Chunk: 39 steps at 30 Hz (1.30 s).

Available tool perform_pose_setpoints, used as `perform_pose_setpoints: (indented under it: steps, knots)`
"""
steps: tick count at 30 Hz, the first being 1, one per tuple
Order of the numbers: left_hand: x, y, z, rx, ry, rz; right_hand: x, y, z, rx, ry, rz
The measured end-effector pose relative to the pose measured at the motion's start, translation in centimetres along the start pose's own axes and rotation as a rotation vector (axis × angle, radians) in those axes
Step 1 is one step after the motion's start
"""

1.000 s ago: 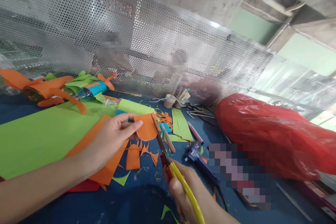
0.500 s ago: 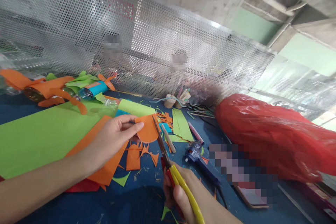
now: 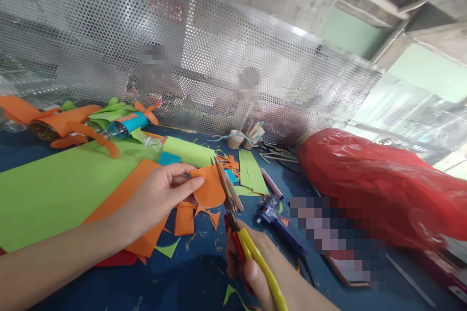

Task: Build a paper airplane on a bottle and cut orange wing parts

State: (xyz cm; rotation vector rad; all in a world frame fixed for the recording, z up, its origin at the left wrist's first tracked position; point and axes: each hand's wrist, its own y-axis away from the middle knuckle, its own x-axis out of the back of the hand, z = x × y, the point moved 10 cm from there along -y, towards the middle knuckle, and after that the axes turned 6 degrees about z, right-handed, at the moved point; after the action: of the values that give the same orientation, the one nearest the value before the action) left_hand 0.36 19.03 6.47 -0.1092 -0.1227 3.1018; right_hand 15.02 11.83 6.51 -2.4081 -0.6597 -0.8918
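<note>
Between thumb and fingers, my left hand (image 3: 177, 184) pinches a small piece of orange paper (image 3: 209, 187) with a rounded lower edge. My right hand (image 3: 255, 262) grips a pair of scissors (image 3: 228, 199) with yellow and red handles. The slightly parted blades lie along the right edge of the paper; whether they are biting into it I cannot tell. Below the held piece, an orange paper cutout (image 3: 184, 219) and orange scraps (image 3: 209, 215) rest on the blue table (image 3: 189, 272).
A blue glue gun (image 3: 280, 226) lies right of the scissors, before a large red plastic bag (image 3: 365, 180). Large green (image 3: 47, 194) and orange sheets (image 3: 120, 204) cover the left. Paper-wrapped bottles (image 3: 133, 122) stand behind them. Small pots (image 3: 236, 140) sit against the perforated metal screen (image 3: 219, 58).
My left hand has shifted slightly right and down with the orange paper, which now tilts a little. The scissor blades have opened slightly near their tips.
</note>
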Motion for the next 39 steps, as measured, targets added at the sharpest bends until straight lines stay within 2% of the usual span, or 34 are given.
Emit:
perform_pose_setpoints:
  steps: [4,10,13,24,39]
  knots:
    - [0.1,0.0,0.0,0.002,-0.013,0.010,-0.1,0.0,0.3,-0.008,-0.018,0.007]
    - [0.4,-0.1,-0.1,-0.011,-0.017,0.034,-0.7,0.2,1.7,-0.106,-0.069,0.012]
    - [0.3,-0.1,0.1,-0.019,-0.031,0.027,-0.4,0.2,1.7,-0.111,-0.069,0.053]
    - [0.3,-0.4,-0.2,-0.007,-0.009,0.022,-0.4,-0.2,1.6,-0.125,-0.121,0.080]
    - [0.4,-0.4,-0.6,0.041,0.019,0.031,-0.7,0.1,2.4,-0.207,-0.136,0.056]
